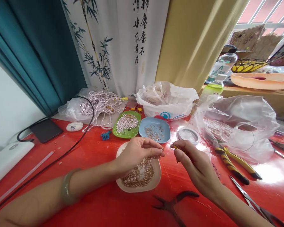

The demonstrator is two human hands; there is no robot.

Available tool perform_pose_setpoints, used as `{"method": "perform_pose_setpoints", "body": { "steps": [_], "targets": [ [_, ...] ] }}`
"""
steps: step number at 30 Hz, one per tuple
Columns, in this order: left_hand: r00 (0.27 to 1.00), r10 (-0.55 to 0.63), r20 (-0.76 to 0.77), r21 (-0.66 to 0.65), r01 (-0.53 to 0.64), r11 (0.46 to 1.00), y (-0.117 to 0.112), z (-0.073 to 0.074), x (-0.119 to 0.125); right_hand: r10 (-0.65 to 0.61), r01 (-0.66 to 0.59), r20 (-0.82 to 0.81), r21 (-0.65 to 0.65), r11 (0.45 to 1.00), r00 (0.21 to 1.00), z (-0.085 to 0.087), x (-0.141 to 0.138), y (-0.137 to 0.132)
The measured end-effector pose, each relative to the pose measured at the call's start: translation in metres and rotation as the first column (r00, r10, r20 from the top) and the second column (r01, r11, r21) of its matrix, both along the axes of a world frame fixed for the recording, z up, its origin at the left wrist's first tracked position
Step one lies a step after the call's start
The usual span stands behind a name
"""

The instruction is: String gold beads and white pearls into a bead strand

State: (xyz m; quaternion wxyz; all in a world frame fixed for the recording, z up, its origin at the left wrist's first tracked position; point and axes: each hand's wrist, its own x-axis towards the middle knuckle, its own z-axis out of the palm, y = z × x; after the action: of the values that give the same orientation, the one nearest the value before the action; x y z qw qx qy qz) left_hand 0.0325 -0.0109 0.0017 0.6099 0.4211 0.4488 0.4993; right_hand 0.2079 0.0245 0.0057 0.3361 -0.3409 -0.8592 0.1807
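Note:
My left hand (142,151) is pinched closed above a cream dish (157,176) of gold and pearl bead strands (138,175). A tiny gold-coloured piece shows at its fingertips, too small to name. To its right, my right hand (191,157) is also pinched closed, on a small thin piece with a yellow bit that I cannot make out. The fingertips of both hands are a short gap apart. Just behind them sit a blue dish (165,124) of small metal findings and a green dish (134,134) of pearl beads (126,123).
Black-handled pliers (171,205) lie in front, with scissors (248,195) and yellow-black pliers (233,160) at right. Plastic bags (253,123) and a white bag-lined bowl (165,107) stand behind. A black cable (82,135) crosses the left side, near a phone (46,130).

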Motion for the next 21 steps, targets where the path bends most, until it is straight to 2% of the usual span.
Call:
{"method": "perform_pose_setpoints", "body": {
  "steps": [5,21],
  "targets": [
    [0.997,0.023,0.070,-0.029,-0.021,0.999,0.0001,-0.0004,0.0003,0.026,-0.030,0.117,0.034,0.999,0.993,-0.0035,-0.0007,0.0016],
    [0.996,-0.041,0.084,-0.011,0.042,0.999,-0.0019,0.0006,0.0011,-0.022,0.003,0.130,0.141,0.990,0.991,-0.0044,-0.0002,-0.0011]
  ]
}}
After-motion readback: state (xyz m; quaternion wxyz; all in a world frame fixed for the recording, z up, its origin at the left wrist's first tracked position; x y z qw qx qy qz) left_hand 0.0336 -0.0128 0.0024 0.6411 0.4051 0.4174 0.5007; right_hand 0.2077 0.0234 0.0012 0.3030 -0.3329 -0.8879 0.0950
